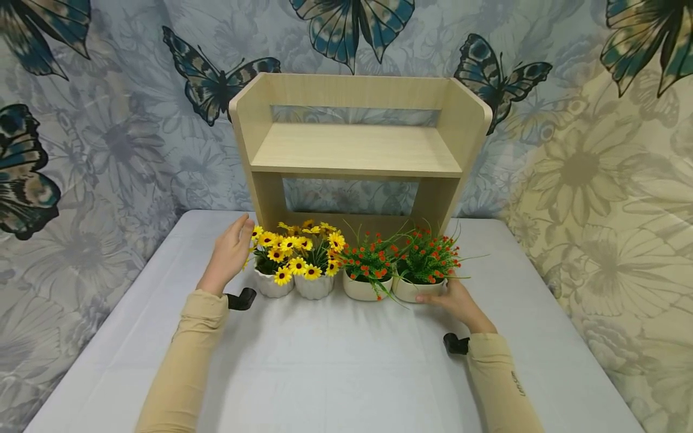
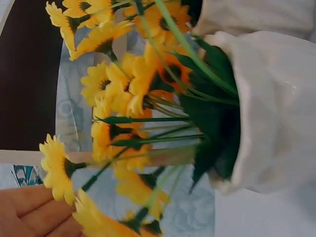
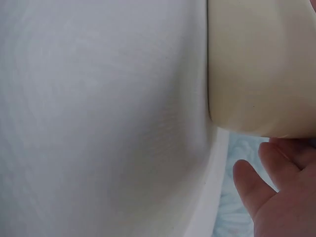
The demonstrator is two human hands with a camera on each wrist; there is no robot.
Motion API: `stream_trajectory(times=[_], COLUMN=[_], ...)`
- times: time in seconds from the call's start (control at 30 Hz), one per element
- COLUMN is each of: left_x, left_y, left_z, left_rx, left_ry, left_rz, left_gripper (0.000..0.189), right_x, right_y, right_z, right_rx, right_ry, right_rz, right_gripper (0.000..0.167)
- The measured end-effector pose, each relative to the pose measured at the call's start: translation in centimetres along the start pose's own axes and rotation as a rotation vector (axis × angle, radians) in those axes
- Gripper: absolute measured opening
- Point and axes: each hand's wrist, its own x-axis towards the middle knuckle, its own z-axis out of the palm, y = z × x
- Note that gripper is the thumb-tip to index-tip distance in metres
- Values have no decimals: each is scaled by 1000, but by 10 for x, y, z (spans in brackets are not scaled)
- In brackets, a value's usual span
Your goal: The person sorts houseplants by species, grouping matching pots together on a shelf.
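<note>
Your relaxed left hand (image 1: 230,252) flanks the row's left-end white ceramic pot of yellow daisies (image 1: 272,264); your right hand (image 1: 457,302) fingers the right-end cream pot of red blossoms (image 1: 419,288).

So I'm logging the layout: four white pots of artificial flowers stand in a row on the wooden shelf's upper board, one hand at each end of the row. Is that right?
Not quite. The head view shows the four white pots, from the left yellow-flowered pot to the right red-flowered pot, standing on the white table in front of the pale wooden shelf, not on its upper board. The left hand and right hand are at the row's ends.
</note>
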Motion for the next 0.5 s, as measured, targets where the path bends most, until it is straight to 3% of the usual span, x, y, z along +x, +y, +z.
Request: stream_trajectory(times=[0.17,0.5], left_x=[9,24], left_y=[10,28], left_z=[1,1], left_rx=[4,-38], left_ry=[-10,50], left_rz=[17,16], left_gripper=[76,88], right_x=[1,1], right_y=[3,7], right_z=[2,4], right_rx=[5,12], right_ry=[5,19], right_rz=[-20,-68], right_gripper=[118,110])
